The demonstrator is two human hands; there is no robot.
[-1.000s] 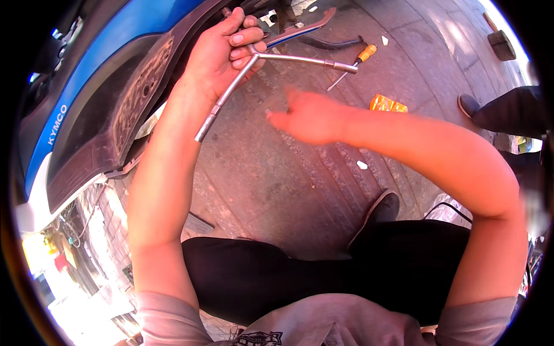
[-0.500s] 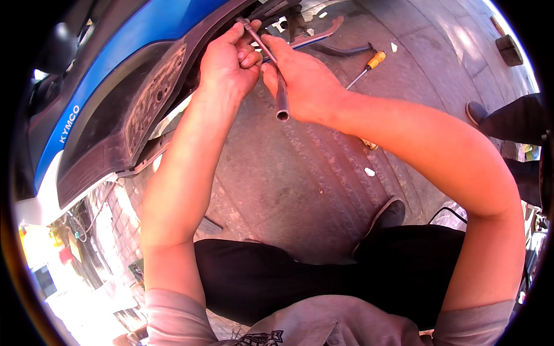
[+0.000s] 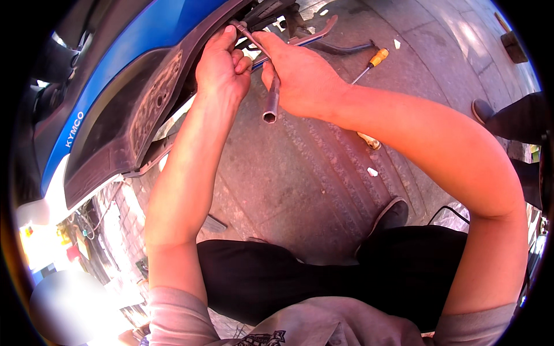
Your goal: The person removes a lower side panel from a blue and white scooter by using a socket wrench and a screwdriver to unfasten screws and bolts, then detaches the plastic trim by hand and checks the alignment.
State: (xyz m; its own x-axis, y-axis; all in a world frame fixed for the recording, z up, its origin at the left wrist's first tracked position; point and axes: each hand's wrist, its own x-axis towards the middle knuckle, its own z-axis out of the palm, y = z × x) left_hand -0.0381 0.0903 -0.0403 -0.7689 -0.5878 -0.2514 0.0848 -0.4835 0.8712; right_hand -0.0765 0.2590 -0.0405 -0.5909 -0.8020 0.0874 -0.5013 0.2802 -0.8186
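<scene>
Slanting past the edge of a blue and black plastic scooter panel (image 3: pixel 121 63), a silver metal wrench (image 3: pixel 270 108) with a hollow socket end is gripped by the wrapped fingers of the right hand (image 3: pixel 306 81). Its socket end is pointed back toward the wearer. The fingers of the left hand (image 3: pixel 222 69) are curled beside the wrench's far end; whether it is pinched there cannot be made out. On the grey paved floor (image 3: pixel 259 184), a yellow-handled screwdriver (image 3: pixel 376 59) is partly hidden by the right forearm (image 3: pixel 415 121).
</scene>
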